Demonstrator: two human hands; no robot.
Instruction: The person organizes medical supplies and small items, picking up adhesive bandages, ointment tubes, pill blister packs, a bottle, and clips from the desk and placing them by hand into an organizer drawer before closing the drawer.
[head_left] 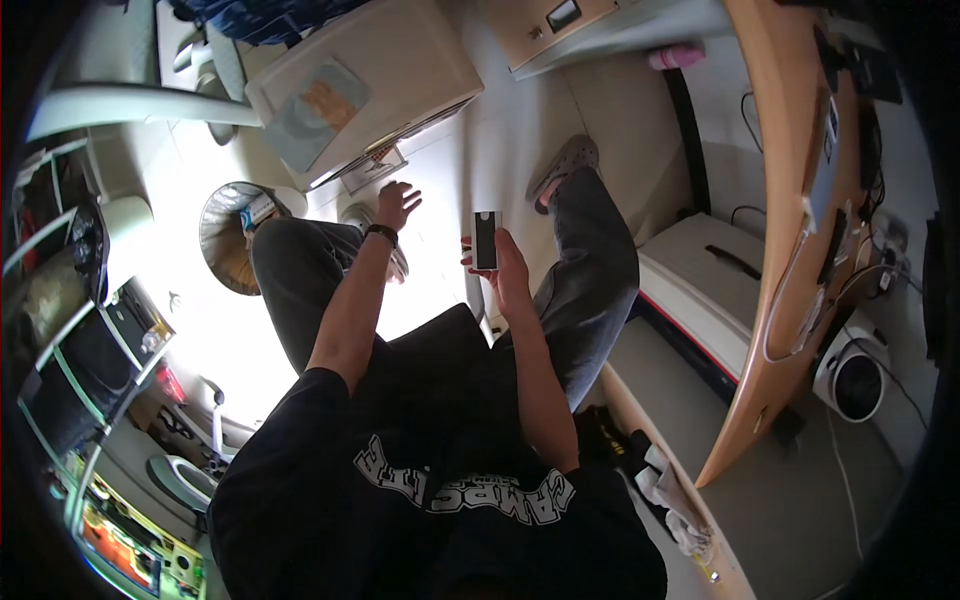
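Right hand: the right hand (508, 262) sits just right of the frame's centre, fingers (468, 258) curled around the edges of a phone (486, 240) and gripping it upright.
Phone: a slim dark slab with a pale band at its top end, held above the gap between the two knees, screen side toward the camera.
Left hand: the left hand (397, 203) is stretched out up and left of the phone, fingers spread and holding nothing; a dark wristband (381, 233) circles the wrist.
Nearest to the left hand: a pale box (365, 85) in the upper middle of the frame, its lower edge just beyond the fingertips; whether they touch cannot be told.
Legs: dark trousers, a grey shoe (563, 168) on the floor above the right knee.
Left of frame: a round basket (228, 240) beside the left knee.
Right of frame: a curved wooden worktop (790, 250) carrying cables, with a small round fan (855, 375) below it.
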